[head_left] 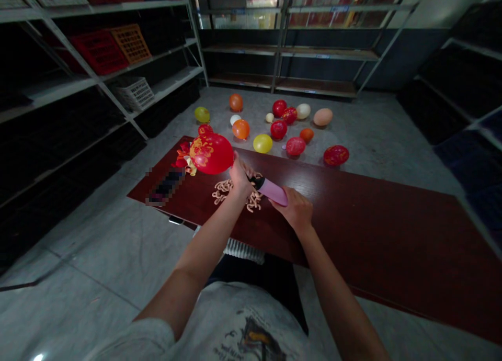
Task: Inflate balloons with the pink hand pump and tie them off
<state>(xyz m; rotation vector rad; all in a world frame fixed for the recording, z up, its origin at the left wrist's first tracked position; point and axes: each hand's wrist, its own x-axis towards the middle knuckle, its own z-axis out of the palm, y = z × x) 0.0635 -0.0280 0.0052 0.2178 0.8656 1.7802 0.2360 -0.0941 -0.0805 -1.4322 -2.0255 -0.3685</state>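
Note:
A red balloon [215, 154] with a gold print, swollen with air, is held above the dark brown table [353, 220]. My left hand [240, 173] is closed around its neck, where it meets the black end of a pink balloon pump [273, 192]. At the other end of the pump, my right hand [296, 209] is wrapped round the pink body. Beneath my left hand lies a pile of beige curled pieces [223, 189]. Left of the pile are uninflated balloons [184, 157] in red and pale yellow, and a dark blurred-out object [167, 187].
Several inflated balloons lie on the grey floor beyond the table, among them a yellow balloon [262, 143], an orange balloon [240, 129] and a patterned red balloon [336, 155]. Metal shelves [280, 52] line the back; crates [131, 43] fill the left rack.

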